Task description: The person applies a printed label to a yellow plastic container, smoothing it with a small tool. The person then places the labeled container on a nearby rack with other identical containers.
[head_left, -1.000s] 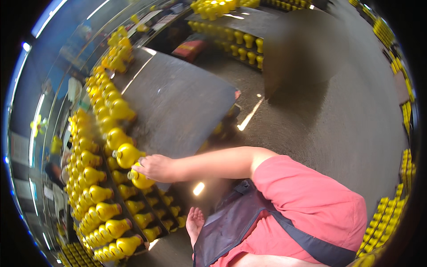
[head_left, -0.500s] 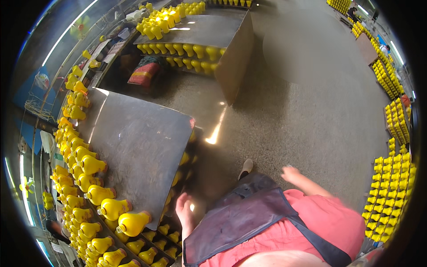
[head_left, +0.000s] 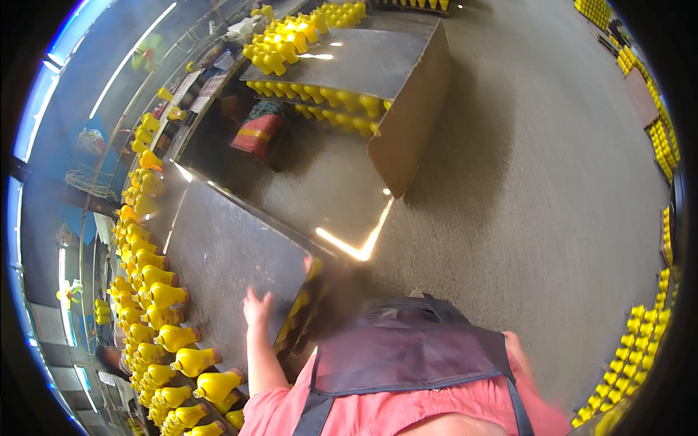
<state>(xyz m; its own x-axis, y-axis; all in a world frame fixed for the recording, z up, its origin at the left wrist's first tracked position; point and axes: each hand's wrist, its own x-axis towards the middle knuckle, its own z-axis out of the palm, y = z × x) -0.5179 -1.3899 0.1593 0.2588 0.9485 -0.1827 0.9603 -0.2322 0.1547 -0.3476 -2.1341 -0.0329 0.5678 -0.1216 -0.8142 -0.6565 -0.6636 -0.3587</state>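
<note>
My left hand (head_left: pixel 257 308) is over the right part of a flat grey board (head_left: pixel 225 251), its fingers apart and nothing in it. Whether it touches the surface I cannot tell. Rows of yellow bulb-shaped pieces with narrow necks (head_left: pixel 195 360) line the board's left side, lying on their sides. More of these pieces show in shadow beneath the board's right edge. My right hand (head_left: pixel 515 345) is beside the dark apron (head_left: pixel 414 356) at my right side. Its fingers are hidden, so I cannot see whether it holds anything.
Farther ahead, a second board-topped stack (head_left: pixel 363 58) carries yellow pieces, with an upright brown panel (head_left: pixel 411 109) at its right end. A red sack (head_left: pixel 256 134) lies between the stacks. Concrete floor (head_left: pixel 538 218) spreads to the right, bordered by more yellow stacks (head_left: pixel 629 356).
My left hand has moved forward and left, over the grey board. My right hand has drawn back beside my body. The view has turned, shifting the stacks to the right.
</note>
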